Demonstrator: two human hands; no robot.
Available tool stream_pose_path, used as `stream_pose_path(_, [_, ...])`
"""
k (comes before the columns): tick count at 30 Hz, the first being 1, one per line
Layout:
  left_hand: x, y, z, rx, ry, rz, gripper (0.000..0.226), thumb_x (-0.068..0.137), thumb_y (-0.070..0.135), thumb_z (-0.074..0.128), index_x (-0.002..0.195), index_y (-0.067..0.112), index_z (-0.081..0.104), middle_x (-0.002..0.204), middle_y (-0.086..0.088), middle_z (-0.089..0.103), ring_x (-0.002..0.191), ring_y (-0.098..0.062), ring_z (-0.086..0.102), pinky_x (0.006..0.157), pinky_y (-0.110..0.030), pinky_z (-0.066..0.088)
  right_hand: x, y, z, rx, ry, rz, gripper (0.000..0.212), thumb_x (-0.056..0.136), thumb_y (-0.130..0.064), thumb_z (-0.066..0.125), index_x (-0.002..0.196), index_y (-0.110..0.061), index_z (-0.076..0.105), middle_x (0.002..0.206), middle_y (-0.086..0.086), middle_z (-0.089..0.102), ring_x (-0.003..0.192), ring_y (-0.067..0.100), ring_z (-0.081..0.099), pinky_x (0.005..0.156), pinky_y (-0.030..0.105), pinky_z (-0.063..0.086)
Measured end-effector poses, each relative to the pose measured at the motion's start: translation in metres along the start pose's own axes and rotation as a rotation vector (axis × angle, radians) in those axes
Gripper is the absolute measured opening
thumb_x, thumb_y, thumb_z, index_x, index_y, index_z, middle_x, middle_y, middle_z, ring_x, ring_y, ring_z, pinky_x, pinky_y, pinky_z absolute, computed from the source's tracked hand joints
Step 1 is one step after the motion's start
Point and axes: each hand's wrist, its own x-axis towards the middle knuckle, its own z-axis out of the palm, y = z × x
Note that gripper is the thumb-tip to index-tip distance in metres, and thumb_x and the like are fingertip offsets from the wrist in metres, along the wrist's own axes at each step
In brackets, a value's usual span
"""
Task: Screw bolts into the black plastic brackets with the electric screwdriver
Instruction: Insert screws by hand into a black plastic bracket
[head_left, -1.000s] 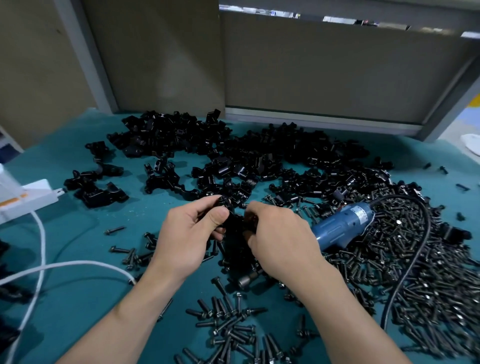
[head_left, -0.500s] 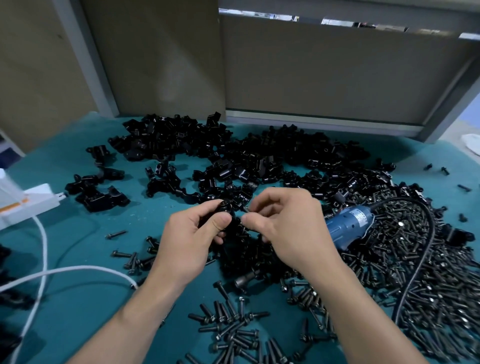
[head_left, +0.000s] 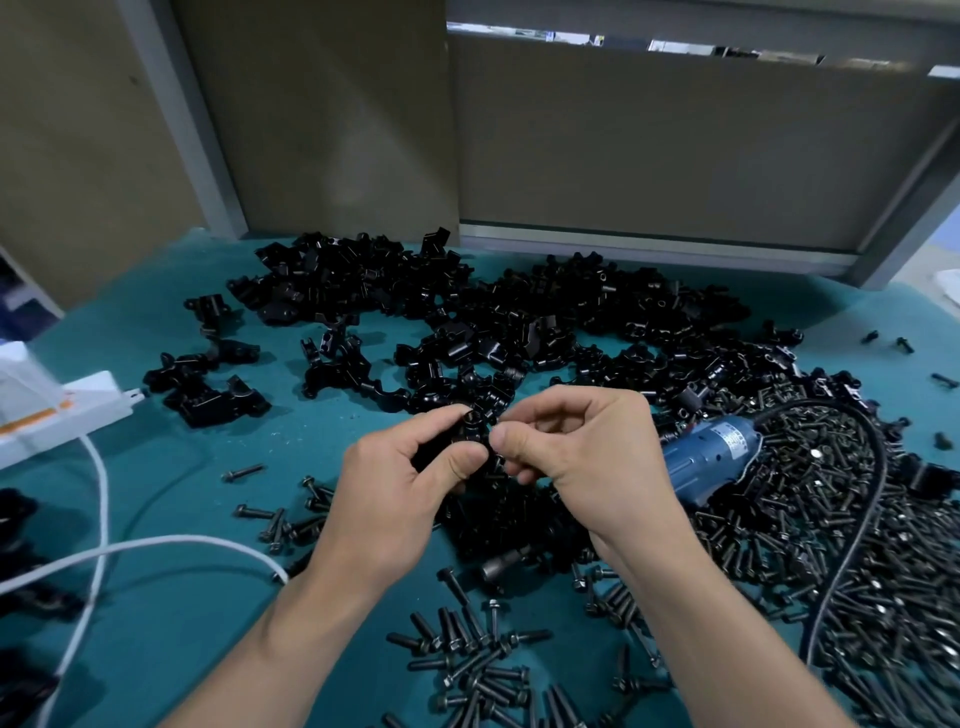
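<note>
Above the table's (head_left: 197, 467) middle, the left hand (head_left: 395, 493) grips a bracket (head_left: 466, 430); the right hand (head_left: 582, 457) pinches beside it, holding what I cannot tell; the screwdriver (head_left: 711, 457) lies right

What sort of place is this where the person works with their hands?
Probably an assembly bench in a small factory or workshop. A heap of black plastic brackets, a large pile of bolts and a blue electric screwdriver lie on a teal mat, with partition panels behind.
</note>
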Motion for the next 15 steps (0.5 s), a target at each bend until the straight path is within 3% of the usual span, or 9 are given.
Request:
stream_pose_path(4, [-0.0007,0.0040,-0.0004,0.020,-0.006,0.079,0.036,0.080,0.052,0.073,0.101,0.078,0.060,0.095,0.047,0.067,0.092,0.017,0.066,0.077,-0.001,0.048,-0.0017,0.0015,0.0038,0.028,0.007,0.002,0.012,0.076,-0.013,0.091,0.073,-0.017,0.080,0.063,0.011,0.073,0.053,0.023,0.068,0.054,0.026,0.054])
stream_pose_path(7, [-0.0019,0.0003,-0.0006,0.072,0.019,0.127,0.044,0.079,0.060,0.071,0.123,0.053,0.068,0.109,0.047,0.064,0.107,0.017,0.063,0.089,-0.006,0.048,-0.0031,0.0004,0.0077,0.011,0.014,0.003,0.010,0.081,-0.015,0.088,0.074,-0.018,0.081,0.062,0.011,0.072,0.051,0.022,0.066,0.052,0.025,0.052])
stream_pose_path(10, [-0.0007,0.0001,-0.0023,0.087,0.047,0.138,0.037,0.079,0.067,0.070,0.115,0.066,0.064,0.105,0.050,0.063,0.109,0.018,0.061,0.090,-0.004,0.046,-0.0016,-0.0047,0.0025,0.005,-0.062,0.015,0.014,0.087,-0.008,0.082,0.083,-0.022,0.083,0.070,0.009,0.076,0.062,0.024,0.074,0.062,0.030,0.061])
stream_pose_path(12, [-0.0004,-0.0017,-0.0027,0.093,0.061,0.130,0.042,0.076,0.070,0.068,0.117,0.058,0.066,0.110,0.041,0.066,0.112,0.012,0.063,0.095,-0.012,0.051,-0.0007,-0.0064,-0.0007,-0.048,-0.087,0.022,0.019,0.089,-0.005,0.079,0.088,-0.023,0.082,0.073,0.007,0.078,0.066,0.026,0.076,0.070,0.034,0.064])
stream_pose_path(15, [-0.0019,-0.0031,-0.0022,0.101,0.059,0.094,0.057,0.073,0.072,0.064,0.123,0.045,0.067,0.119,0.026,0.071,0.114,0.004,0.065,0.098,-0.021,0.055,-0.0019,-0.0048,0.0012,-0.068,-0.033,0.028,0.015,0.088,-0.002,0.078,0.085,-0.017,0.080,0.067,0.008,0.076,0.064,0.030,0.074,0.068,0.038,0.064])
